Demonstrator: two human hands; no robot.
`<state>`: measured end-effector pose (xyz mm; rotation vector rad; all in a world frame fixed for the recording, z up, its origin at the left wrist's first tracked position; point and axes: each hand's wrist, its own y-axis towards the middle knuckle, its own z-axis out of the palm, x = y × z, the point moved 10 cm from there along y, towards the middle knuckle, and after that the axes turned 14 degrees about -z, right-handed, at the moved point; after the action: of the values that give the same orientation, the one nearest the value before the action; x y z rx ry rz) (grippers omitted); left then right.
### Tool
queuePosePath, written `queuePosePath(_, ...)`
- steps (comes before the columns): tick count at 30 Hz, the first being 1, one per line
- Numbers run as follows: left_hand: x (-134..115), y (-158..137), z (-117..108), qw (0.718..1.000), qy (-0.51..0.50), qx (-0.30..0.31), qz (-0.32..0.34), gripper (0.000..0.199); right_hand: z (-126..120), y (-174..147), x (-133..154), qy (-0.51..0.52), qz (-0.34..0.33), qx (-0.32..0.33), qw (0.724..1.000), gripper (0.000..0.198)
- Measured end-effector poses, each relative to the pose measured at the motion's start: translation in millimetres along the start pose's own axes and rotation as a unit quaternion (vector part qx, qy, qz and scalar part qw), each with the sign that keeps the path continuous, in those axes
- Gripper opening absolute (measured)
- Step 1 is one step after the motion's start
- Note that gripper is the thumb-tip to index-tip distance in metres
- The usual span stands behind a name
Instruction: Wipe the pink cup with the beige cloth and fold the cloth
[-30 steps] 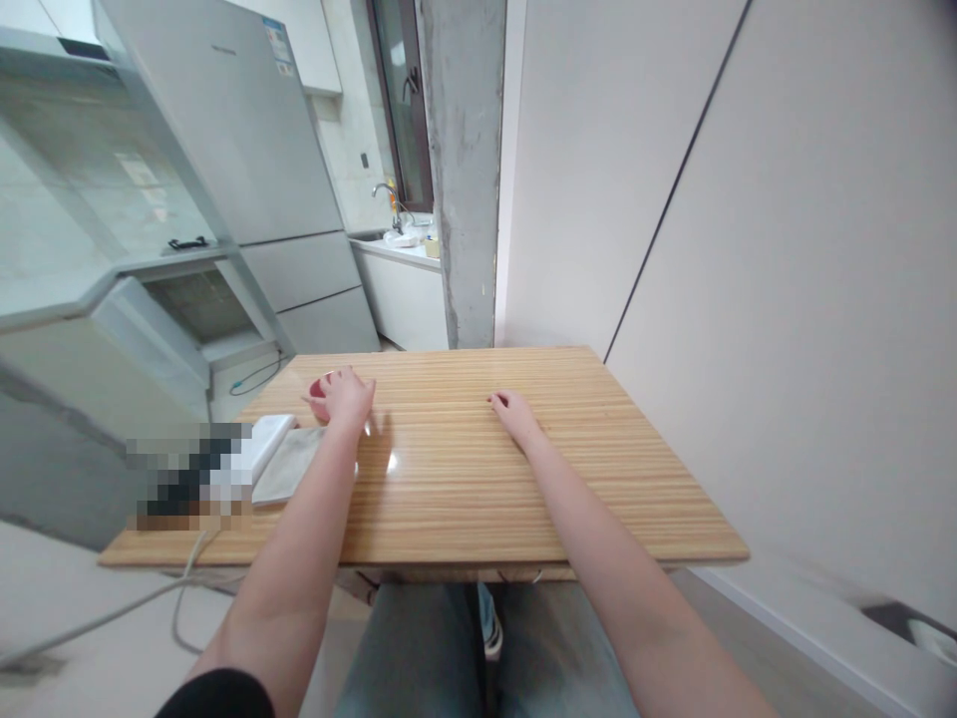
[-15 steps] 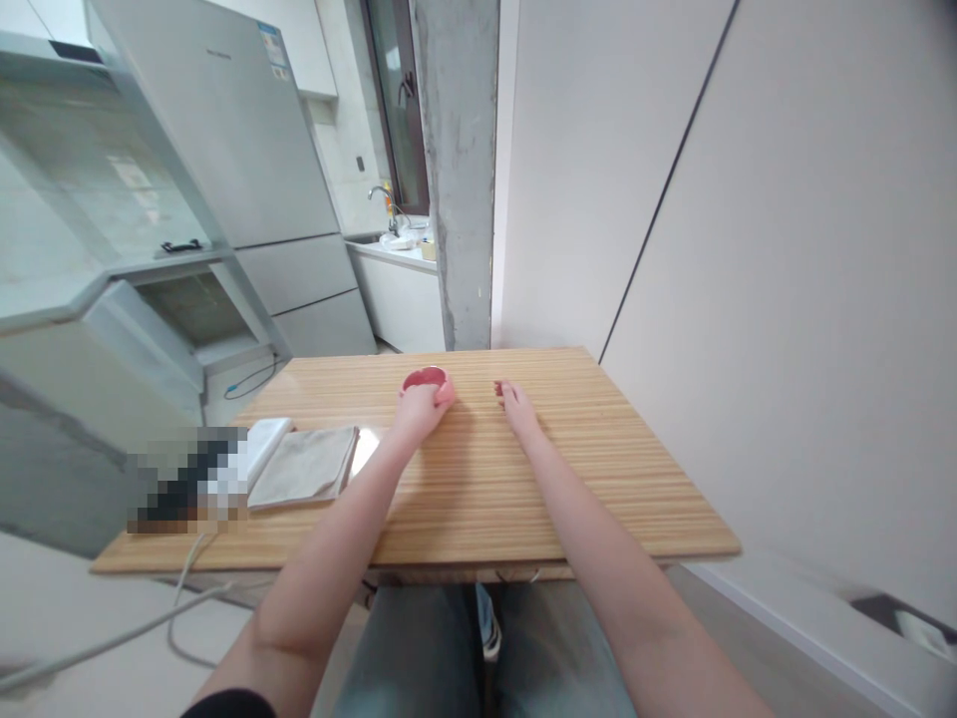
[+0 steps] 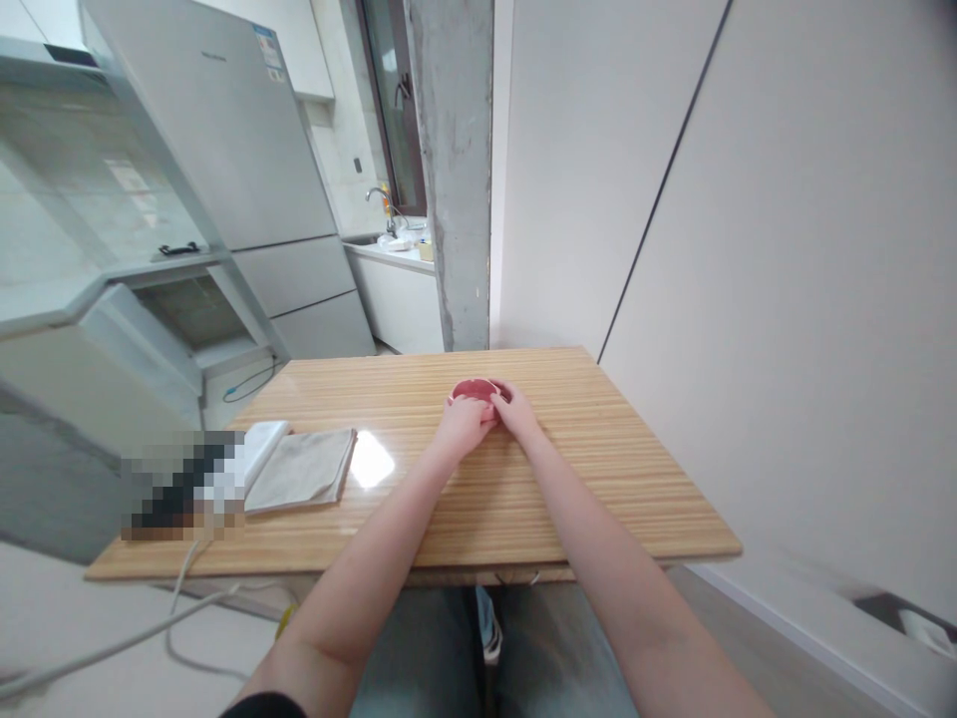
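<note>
A small round pink bowl point(image 3: 474, 388) with a reddish inside is above the middle of the wooden table point(image 3: 598, 469). My left hand point(image 3: 464, 423) grips its near side, fingers bent over the rim. From the right, my right hand point(image 3: 515, 409) is closed around the bowl's right side, with fingers at the rim. Both hands hide most of the bowl's near wall. Whether its base touches the tabletop I cannot tell.
On the left of the table lies a folded grey cloth point(image 3: 303, 469), beside a white item point(image 3: 263, 446) and a blurred-out patch. A cable point(image 3: 135, 630) hangs near the left front edge. A white wall point(image 3: 748, 299) stands on the right. Behind are a fridge point(image 3: 216, 140) and a sink counter.
My left hand has carried the bowl to the right, towards my right hand. My right hand, empty before, has taken hold of the bowl's right side.
</note>
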<state>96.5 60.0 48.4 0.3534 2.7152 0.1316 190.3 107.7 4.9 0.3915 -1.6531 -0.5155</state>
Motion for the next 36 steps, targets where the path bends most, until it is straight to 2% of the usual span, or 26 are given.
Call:
queuePosePath(3,5,-9,-17,0.997,-0.054,-0.025,0.038,0.038,1,0,0,0.018,-0.007,-0.001,1.000,0.032)
queuePosePath(5,31,-19,-38,0.994,-0.088,-0.057,0.017,0.046,2,0,-2,0.019,-0.006,-0.007,1.000,0.031)
queuePosePath(7,82,-33,-62,0.989,-0.078,-0.088,-0.085,0.041,1,0,-3,0.006,-0.004,-0.012,1.000,0.028)
queuePosePath(9,142,-55,-85,0.973,-0.013,-0.095,-0.211,0.037,0,1,-4,-0.012,0.000,-0.019,1.000,0.027)
queuePosePath(12,219,-99,-125,0.914,0.127,-0.115,-0.367,0.042,-1,1,-5,-0.023,0.005,-0.020,1.000,0.027)
queuePosePath(14,250,-119,-135,0.880,0.205,-0.079,-0.422,0.040,1,2,-6,-0.020,0.002,-0.010,1.000,0.028)
queuePosePath(16,262,-127,-133,0.868,0.240,-0.045,-0.432,0.037,1,2,-6,-0.014,-0.001,-0.008,1.000,0.027)
queuePosePath(19,249,-120,-118,0.886,0.246,-0.037,-0.391,0.039,0,2,-7,-0.010,0.001,-0.011,1.000,0.026)
queuePosePath(23,207,-100,-86,0.926,0.189,-0.027,-0.327,0.070,1,2,-4,-0.018,-0.004,-0.003,1.000,0.027)
queuePosePath(26,174,-88,-66,0.938,0.171,-0.007,-0.302,0.084,3,1,-3,-0.017,-0.003,0.001,1.000,0.029)
queuePosePath(29,147,-78,-49,0.951,0.123,0.046,-0.280,0.069,-2,1,3,-0.063,-0.014,-0.004,0.998,0.032)
queuePosePath(31,125,-69,-44,0.963,0.079,0.070,-0.247,0.052,-10,3,21,-0.122,-0.062,-0.021,0.990,0.033)
queuePosePath(34,75,-50,-51,0.988,-0.026,0.066,-0.140,0.039,-20,3,57,-0.175,-0.146,-0.045,0.973,0.032)
queuePosePath(36,39,-36,-63,0.990,-0.115,0.055,-0.060,0.034,-20,2,75,-0.159,-0.163,-0.036,0.973,0.031)
